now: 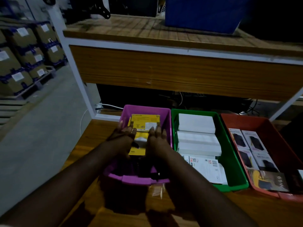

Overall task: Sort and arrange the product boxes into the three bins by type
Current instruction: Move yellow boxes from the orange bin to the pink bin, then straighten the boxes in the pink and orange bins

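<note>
Both our hands down in purple plastic bin (167, 112) on wooden desk (91, 145). Left hand (122, 142) and right hand (158, 140) flat, fingers straight, pressing either side of yellow cardboard product boxes (146, 120) stacked in that bin. Not really a closed grip, more a squeeze between palms. Green plastic bin (232, 177) just beside, packed with white boxes (196, 122). Red-orange plastic bin (255, 120) next over, holds white boxes with dark product pictures (253, 141). Pretty dim lighting, labels unreadable.
</note>
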Motion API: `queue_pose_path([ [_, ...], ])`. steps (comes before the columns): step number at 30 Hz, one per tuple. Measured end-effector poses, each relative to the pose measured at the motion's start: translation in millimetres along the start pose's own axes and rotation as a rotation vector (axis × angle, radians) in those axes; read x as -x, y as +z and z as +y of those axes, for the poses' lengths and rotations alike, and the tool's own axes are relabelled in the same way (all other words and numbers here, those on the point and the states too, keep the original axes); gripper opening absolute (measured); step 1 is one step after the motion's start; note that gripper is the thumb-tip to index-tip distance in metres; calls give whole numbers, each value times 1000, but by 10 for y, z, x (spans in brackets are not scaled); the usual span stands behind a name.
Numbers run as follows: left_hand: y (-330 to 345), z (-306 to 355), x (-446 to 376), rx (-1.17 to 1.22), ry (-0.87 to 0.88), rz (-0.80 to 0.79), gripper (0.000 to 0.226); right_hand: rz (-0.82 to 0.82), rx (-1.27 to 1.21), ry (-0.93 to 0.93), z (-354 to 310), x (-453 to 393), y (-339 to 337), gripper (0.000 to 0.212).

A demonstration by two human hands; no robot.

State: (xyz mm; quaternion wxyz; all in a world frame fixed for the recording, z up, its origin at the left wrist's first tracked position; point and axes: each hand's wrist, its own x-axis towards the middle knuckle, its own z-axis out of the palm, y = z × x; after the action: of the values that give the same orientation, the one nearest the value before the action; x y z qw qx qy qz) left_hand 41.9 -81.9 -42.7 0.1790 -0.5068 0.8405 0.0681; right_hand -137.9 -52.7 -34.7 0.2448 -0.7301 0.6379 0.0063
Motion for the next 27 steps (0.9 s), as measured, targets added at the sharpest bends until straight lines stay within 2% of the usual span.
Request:
queue_pose_path([
  [2, 18, 42, -18, -33, -40, 11, 100, -88, -380, 59, -9, -123, -79, 136],
  [3, 44, 40, -36, -41, -62, 11, 104, -53, -560, 87, -15, -164, -81, 128],
  [4, 55, 30, -48, -54, -74, 14, 107, 51, -681, 128, -22, -184, -62, 113],
  [6, 41, 24, -40, -110, -54, 30, 103, 235, -800, 226, -25, -216, 12, 91],
  [7, 31, 14, -29, -124, -28, 55, 97, 241, -849, 241, -16, -242, 77, 83],
  [9, 43, -8, -19, -132, -16, 74, 105, 188, -915, 215, 63, -390, 295, 70],
  [11, 80, -27, -57, -87, -61, 81, 131, 177, -969, 192, -29, -281, 234, 57],
  [12, 86, -24, -73, -80, -65, 88, 137, 178, -1000, 210, -43, -276, 222, 49],
  [13, 79, -16, -80, -71, -50, 78, 133, 172, -1030, 232, -44, -277, 194, 43],
  [15, 30, -9, -71, -9, 0, 30, 119, 167, -1096, 350, -46, -334, 137, 44],
  [16, 2, -20, -65, 33, 14, 6, 128, 152, -1140, 418, -57, -335, 88, 46],
  [18, -74, -45, -83, 98, 23, -25, 151, 111, -1291, 496, -53, -328, 25, 26],
  [19, -119, -49, -100, 147, 28, -44, 150, 89, -1361, 534, -27, -338, 33, 22],
  [23, -264, 14, -190, 457, -30, -92, 125, 54, -1544, 564, -57, -434, 126, 38],
  [25, -222, 48, -263, 568, -68, -4, 95, 26, -1571, 564, -106, -473, 153, 42],
  [27, -78, 62, -346, 522, -83, 97, 79, 34, -1583, 550, -153, -449, 135, 51],
])
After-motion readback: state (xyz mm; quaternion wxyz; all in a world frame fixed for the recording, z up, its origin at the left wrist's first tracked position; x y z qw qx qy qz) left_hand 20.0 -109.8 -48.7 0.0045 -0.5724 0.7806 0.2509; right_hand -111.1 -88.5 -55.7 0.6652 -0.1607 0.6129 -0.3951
